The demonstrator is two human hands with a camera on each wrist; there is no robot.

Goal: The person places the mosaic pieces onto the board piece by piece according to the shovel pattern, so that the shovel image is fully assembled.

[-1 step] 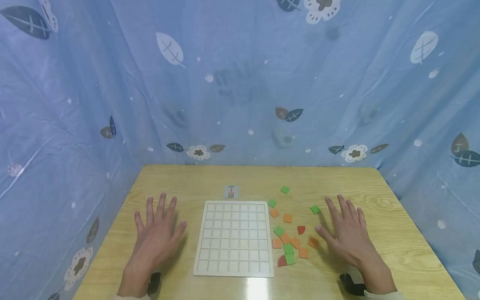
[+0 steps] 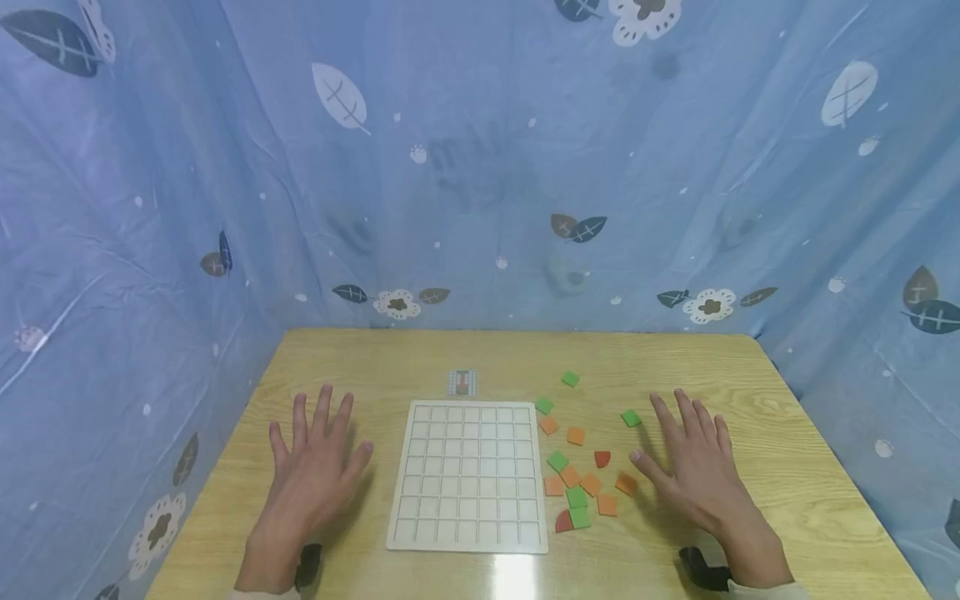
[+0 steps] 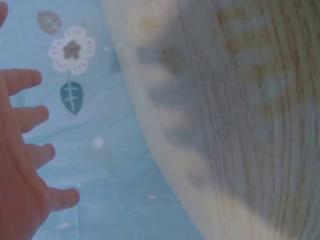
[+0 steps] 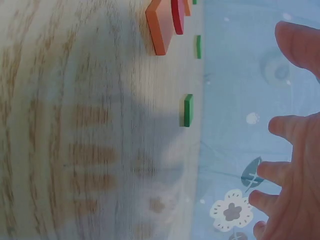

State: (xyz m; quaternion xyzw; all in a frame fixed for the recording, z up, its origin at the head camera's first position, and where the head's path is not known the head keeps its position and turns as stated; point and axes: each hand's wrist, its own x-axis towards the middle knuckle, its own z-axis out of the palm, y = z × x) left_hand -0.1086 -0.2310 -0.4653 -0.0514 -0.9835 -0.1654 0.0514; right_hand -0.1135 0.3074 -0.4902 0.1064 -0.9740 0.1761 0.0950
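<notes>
My left hand (image 2: 311, 483) hovers over the table left of a white grid board (image 2: 393, 533), its fingers spread and nothing in them. On the other side my right hand (image 2: 693, 471) is held likewise, palm down and fingers apart. Between the board and the right hand lie several small flat tiles: green squares such as this green tile (image 2: 631, 418), orange squares like the orange tile (image 2: 626, 483) near the right thumb, and two red quarter-round pieces, one red piece (image 2: 602, 459) lying by itself. In the right wrist view, a green tile (image 4: 188, 110) lies beyond the hand's shadow.
A small printed card (image 2: 462, 382) with a coloured grid pattern lies just behind the board. The wooden table (image 2: 360, 354) is enclosed at the back and sides by a blue patterned curtain (image 2: 480, 183). Light glares on the tabletop at the front.
</notes>
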